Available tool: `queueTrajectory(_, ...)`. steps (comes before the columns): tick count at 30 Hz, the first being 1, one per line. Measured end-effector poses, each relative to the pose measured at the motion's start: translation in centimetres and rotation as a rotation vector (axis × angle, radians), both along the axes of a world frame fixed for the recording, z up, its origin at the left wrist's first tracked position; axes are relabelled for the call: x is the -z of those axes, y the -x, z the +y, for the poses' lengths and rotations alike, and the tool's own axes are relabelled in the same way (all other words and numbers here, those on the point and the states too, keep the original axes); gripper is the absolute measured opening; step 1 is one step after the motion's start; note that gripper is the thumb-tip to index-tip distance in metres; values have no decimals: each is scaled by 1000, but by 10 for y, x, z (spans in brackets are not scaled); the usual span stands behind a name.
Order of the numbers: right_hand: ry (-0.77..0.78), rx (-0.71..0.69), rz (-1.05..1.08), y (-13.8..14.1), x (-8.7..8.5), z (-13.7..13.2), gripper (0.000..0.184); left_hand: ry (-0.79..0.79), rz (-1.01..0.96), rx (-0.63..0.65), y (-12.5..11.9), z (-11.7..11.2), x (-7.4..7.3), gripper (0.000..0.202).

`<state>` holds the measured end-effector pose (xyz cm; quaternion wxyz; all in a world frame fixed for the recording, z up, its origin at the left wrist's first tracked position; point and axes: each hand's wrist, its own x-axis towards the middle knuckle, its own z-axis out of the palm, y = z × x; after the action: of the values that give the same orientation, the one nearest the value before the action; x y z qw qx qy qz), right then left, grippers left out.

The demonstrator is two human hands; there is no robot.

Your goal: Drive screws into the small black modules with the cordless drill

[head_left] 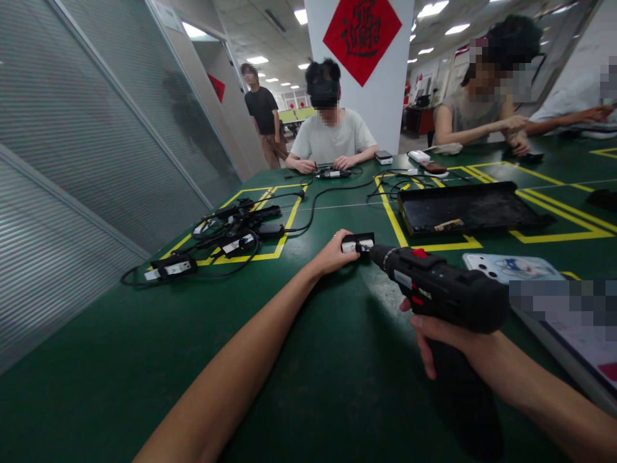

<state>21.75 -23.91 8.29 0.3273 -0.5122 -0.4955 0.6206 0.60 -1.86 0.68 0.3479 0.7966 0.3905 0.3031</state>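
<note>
My right hand grips a black cordless drill with red buttons, its chuck pointing left and away from me. The tip of the drill meets a small black case with a white inside, or comes very close to it; I cannot tell which. Around the left end of that case are the fingers of my left hand, holding it on the green table. The handle of the drill hangs down in shadow below my right hand.
Left lies a pile of black adapters and cables inside yellow tape lines. A black tray stands at right, with a phone and a screen device nearer me. Across the table sits a person; another person works at right.
</note>
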Motion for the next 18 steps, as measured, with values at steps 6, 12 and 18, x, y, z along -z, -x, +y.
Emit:
queueTrajectory(6,-2,1,42,0,-4,0,35,35,0,10,1,-1,-4,49)
queueTrajectory(12,-5,-5,26,-2,6,-3,29,61,-11,34,2,0,-5,50)
queueTrajectory(18,13,-21,27,-1,0,0,28,66,-10,30,1,-1,-4,50)
